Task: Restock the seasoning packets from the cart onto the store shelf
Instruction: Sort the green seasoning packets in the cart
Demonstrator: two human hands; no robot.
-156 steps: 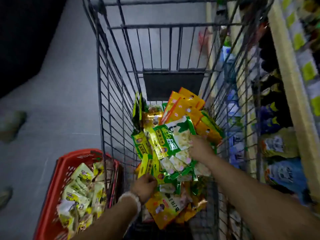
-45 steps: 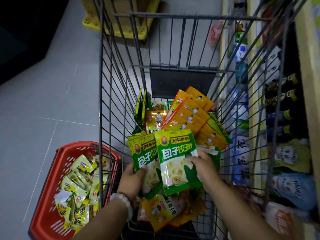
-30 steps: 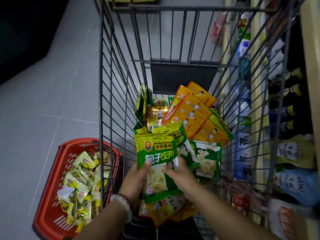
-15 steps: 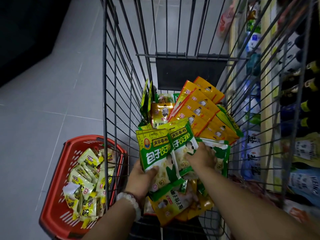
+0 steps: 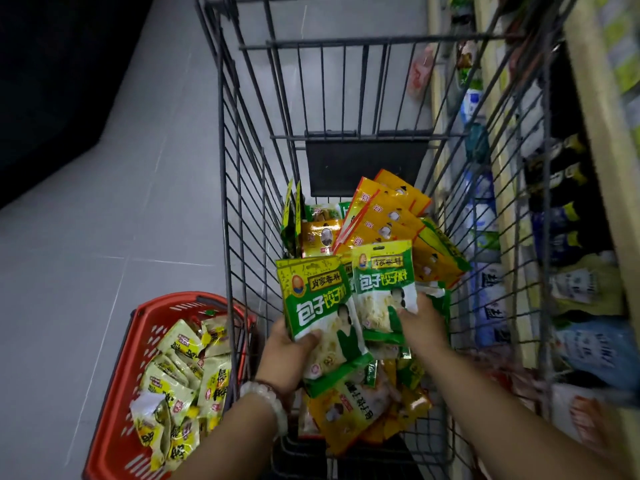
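Both hands are down inside the cart [image 5: 242, 202] right now. The left hand [image 5: 287, 355] is pinching a small stack of green packets [image 5: 318, 306] by the lower edge, thumb across the front, and the right hand [image 5: 420, 323] has its fingers on another green packet [image 5: 384, 289] just beside that stack, looks like it's grasping it to add to the bunch. Rest of the stock, the orange packets [image 5: 384, 220], is piled loose behind and underneath. What I'd worry about: these are slick foil pouches held only by the bottom, so the stack could fan out and one could slide back into the pile or drop through to the floor when it gets lifted over the wire side. Also the shelf [image 5: 588, 168] sits tight against the cart on the right, so swinging a floppy handful across could snag the wires. And there's a red basket [image 5: 117, 410] on the floor to the left with similar-looking packets, easy to mix up.
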